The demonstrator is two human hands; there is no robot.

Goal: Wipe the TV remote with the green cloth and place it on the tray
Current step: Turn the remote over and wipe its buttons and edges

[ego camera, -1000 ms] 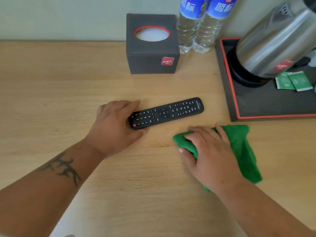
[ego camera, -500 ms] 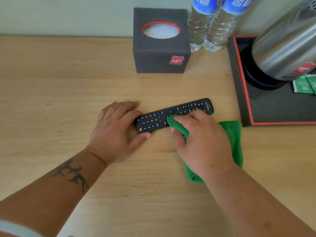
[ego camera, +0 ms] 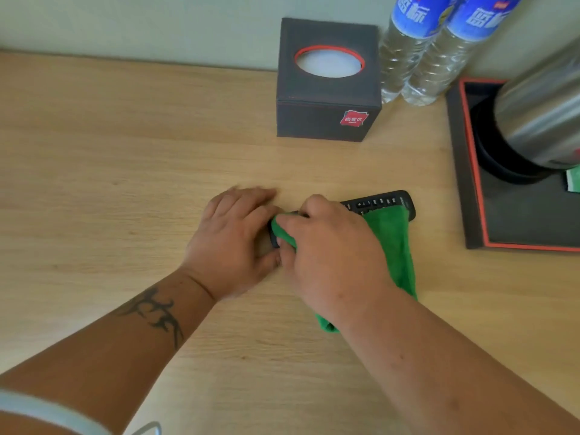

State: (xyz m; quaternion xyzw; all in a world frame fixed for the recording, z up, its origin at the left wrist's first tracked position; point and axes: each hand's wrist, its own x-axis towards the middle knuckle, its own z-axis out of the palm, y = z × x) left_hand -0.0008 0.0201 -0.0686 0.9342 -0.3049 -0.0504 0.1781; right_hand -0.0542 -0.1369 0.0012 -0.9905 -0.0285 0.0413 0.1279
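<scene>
The black TV remote lies flat on the wooden table, mostly hidden; only its right end with buttons shows. My right hand presses the green cloth onto the remote's left half, fingers curled around a bunched part of the cloth. My left hand rests at the remote's left end, fingers and thumb gripping it against the table. The dark tray with an orange inner rim sits at the right edge.
A dark tissue box stands behind the hands. Two water bottles stand by the wall. A steel kettle and green sachets occupy the tray. Bare wood stretches to the left.
My right hand slid the green cloth leftward along the remote, from its middle to its left end beside my left hand. The view shifted left.
</scene>
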